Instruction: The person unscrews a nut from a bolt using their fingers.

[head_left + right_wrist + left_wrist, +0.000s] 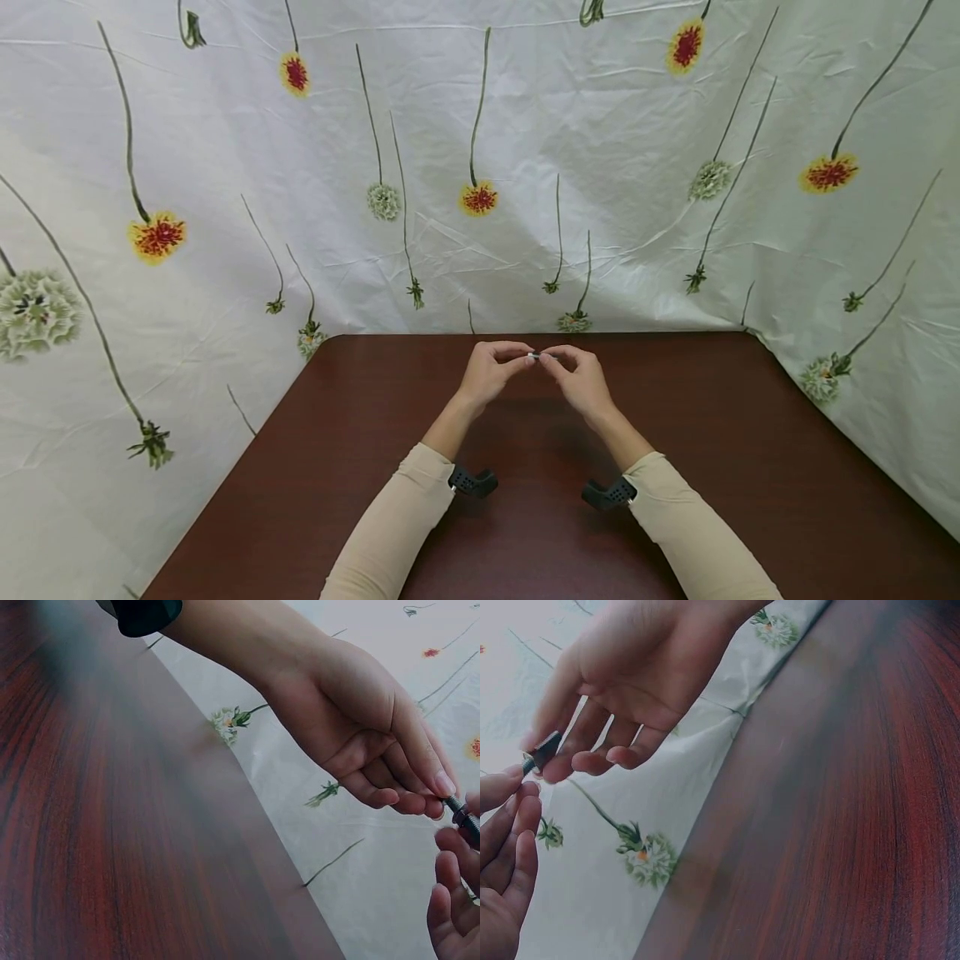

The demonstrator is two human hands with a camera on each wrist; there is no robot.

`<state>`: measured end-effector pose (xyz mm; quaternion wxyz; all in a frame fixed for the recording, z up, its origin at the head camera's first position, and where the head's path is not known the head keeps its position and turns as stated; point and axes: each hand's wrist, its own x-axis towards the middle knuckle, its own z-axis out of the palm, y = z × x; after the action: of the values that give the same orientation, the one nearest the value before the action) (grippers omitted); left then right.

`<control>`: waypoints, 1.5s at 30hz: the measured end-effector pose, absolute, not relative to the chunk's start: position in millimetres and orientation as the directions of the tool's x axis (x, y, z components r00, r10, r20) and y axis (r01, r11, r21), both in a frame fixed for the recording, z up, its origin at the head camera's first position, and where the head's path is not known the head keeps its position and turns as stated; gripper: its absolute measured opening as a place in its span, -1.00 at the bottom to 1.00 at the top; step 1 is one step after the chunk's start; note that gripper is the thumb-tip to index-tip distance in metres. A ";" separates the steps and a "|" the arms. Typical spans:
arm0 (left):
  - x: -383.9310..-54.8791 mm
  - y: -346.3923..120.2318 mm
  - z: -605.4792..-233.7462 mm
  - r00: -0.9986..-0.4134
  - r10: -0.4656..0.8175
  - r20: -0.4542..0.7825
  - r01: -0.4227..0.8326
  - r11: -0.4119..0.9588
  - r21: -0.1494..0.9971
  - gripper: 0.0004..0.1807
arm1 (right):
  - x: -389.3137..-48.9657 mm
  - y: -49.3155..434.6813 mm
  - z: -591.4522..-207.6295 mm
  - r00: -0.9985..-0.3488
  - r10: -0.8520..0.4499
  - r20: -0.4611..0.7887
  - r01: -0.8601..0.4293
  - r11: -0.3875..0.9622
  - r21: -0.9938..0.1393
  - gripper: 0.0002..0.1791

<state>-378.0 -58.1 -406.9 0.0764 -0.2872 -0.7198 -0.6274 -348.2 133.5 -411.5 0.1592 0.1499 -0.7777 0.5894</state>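
Both hands meet over the far part of the table, each pinching one end of a small dark threaded bolt (547, 747). My left hand (483, 375) holds the thicker dark end between thumb and fingertips. On the thinner threaded end, the thumb and index finger of my right hand (583, 382) take hold. A narrow collar, perhaps a nut or washer, sits around the bolt between the hands in the right wrist view, where the bolt (459, 813) is partly covered by fingertips. The other fingers of the left hand (645, 671) and right hand (352, 724) are loosely bent.
Below the hands lies a dark reddish-brown wooden table (532, 533). A white cloth (420, 125) printed with flowers hangs behind it and along its sides. Dark wrist straps (472, 482) are worn at both sleeve ends.
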 end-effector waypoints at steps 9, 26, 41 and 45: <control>-375.9 -58.6 -406.3 -0.830 0.312 0.462 0.503 0.061 0.862 -0.80 | -346.1 132.7 -409.8 -0.902 -0.045 0.430 -0.426 0.252 -0.869 -0.74; -379.9 -58.8 -408.8 -0.826 0.311 0.470 0.510 0.057 0.858 -0.77 | -314.6 126.6 -377.1 -0.907 -0.051 0.419 -0.418 0.248 -0.874 -0.78; -379.9 -58.0 -409.6 -0.824 0.306 0.477 0.516 0.056 0.855 -0.80 | -347.3 133.8 -410.1 -0.894 -0.042 0.446 -0.444 0.225 -0.868 -0.73; -380.5 -57.8 -410.1 -0.822 0.306 0.480 0.518 0.056 0.853 -0.78 | -346.7 134.3 -409.6 -0.907 -0.033 0.419 -0.413 0.250 -0.876 -0.71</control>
<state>-380.5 -57.8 -410.1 0.0849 -0.2857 -0.7215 -0.6249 -346.7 134.3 -409.6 0.1598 0.1442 -0.7742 0.5952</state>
